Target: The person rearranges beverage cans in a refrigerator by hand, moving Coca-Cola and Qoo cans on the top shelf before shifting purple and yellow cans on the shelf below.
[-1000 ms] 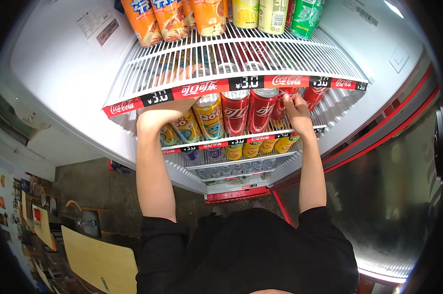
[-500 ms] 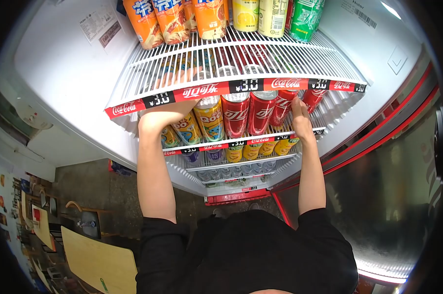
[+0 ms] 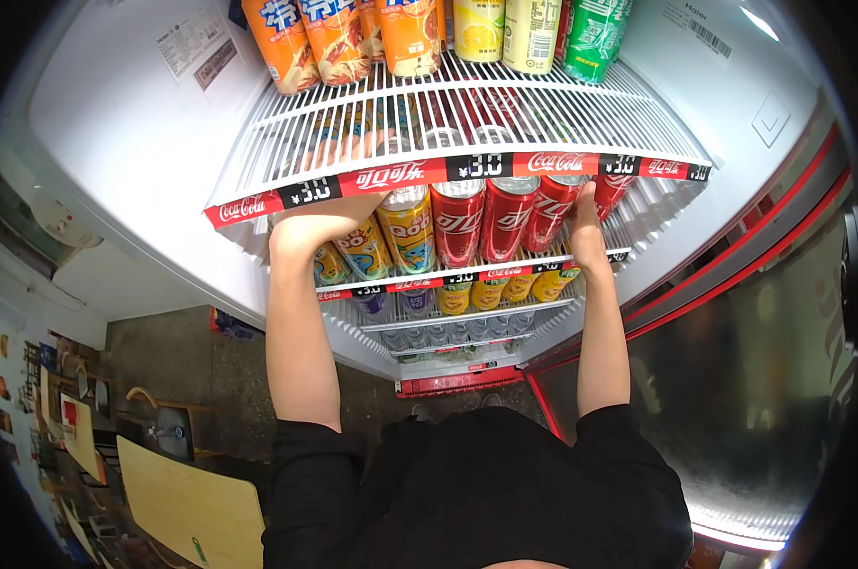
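Note:
Below the top shelf, my left hand reaches in over the yellow Qoo cans. Its fingers show through the wires, stretched out, with no can plainly in their grasp. My right hand is on the right of the same shelf, its straight fingers slid between a red cola can and the rightmost red can. It touches the side of the cans without wrapping round one. More red cola cans stand upright in the middle of the row. Shelf wires and the price strip partly cover my left hand.
Overhead, the wire shelf carries orange cans, yellow cans and a green can. Its red price strip crosses above my hands. Lower shelves hold yellow-labelled bottles. The fridge door stands open at right.
My right hand has shifted slightly right, its fingers deeper between the two red cans. The left hand keeps its place over the Qoo cans.

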Tool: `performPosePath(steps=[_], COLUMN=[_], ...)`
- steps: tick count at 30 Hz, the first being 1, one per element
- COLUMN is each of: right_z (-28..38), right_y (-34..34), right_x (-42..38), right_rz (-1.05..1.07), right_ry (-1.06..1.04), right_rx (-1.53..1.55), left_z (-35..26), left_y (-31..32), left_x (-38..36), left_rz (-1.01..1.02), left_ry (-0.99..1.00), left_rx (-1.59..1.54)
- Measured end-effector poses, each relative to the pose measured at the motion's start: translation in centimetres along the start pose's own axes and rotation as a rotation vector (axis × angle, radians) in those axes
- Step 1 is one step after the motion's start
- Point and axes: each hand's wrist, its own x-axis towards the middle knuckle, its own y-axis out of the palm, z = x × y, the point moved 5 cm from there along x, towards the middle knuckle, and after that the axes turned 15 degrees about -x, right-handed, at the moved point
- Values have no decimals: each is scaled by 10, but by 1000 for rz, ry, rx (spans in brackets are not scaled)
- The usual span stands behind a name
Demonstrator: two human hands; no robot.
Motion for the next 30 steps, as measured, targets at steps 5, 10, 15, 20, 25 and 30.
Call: performPosePath(steps=[5,10,15,20,25,30], right_z=[18,-3,-30,18,9,21], right_y=[-2,-2,3,-5,-9,-10], right_x=[-5,-1,2,-5,2,-1], right_rz=[78,57,88,0,-194,-243], right_ry=[-47,14,55,8,-190,-108], right_rx=[-10,-81,317,244,-37,91], left_z=[-2,-5,5,7,-4,-9], left_y=[-3,-6,5,8,-6,-12], left_x=[1,1,-2,-2,1,2], left_rz=[-9,-6,-96,-108,-89,-95], left_ry=[-20,-9,127,150,104,46], left_rx=[-64,-48,181,174,-18,-58])
